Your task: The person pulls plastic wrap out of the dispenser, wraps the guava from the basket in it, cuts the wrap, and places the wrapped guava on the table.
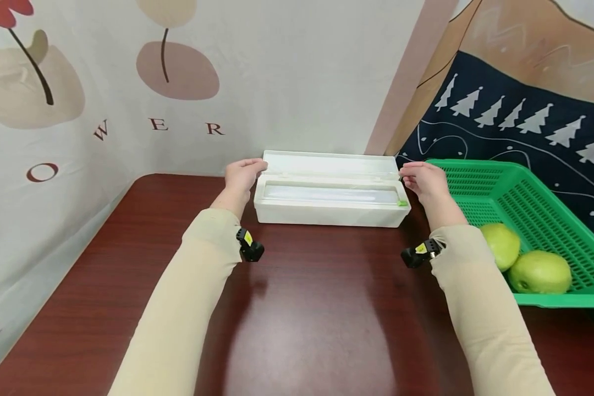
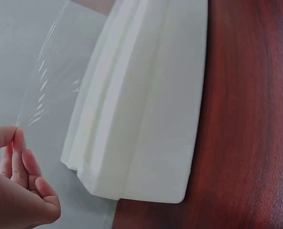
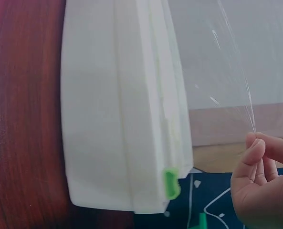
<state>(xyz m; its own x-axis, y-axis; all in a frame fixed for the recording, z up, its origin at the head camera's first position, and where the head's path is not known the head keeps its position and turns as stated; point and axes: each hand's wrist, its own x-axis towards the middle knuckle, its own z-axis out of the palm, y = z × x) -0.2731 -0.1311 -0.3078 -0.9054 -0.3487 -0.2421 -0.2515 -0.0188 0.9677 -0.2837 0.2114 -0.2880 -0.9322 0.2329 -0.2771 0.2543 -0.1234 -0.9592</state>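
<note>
A long white plastic box with rounded corners lies crosswise at the far middle of the dark red-brown wooden bench, its white lid panel tipped back along the far side. A bright green plastic slider sits at the box's right end.

The left hand is at the box's far left corner, its grip closed to a pinch of thumb and forefinger on a thin, clear plastic film. The right hand, at the far right corner, pinches the film the same way with thumb and fingertips. The film's edge runs in a fine line from each pinch, above the box.

On the right stands a green perforated plastic basket holding two round yellow-green fruits at its near left corner, partly behind the right sleeve.
</note>
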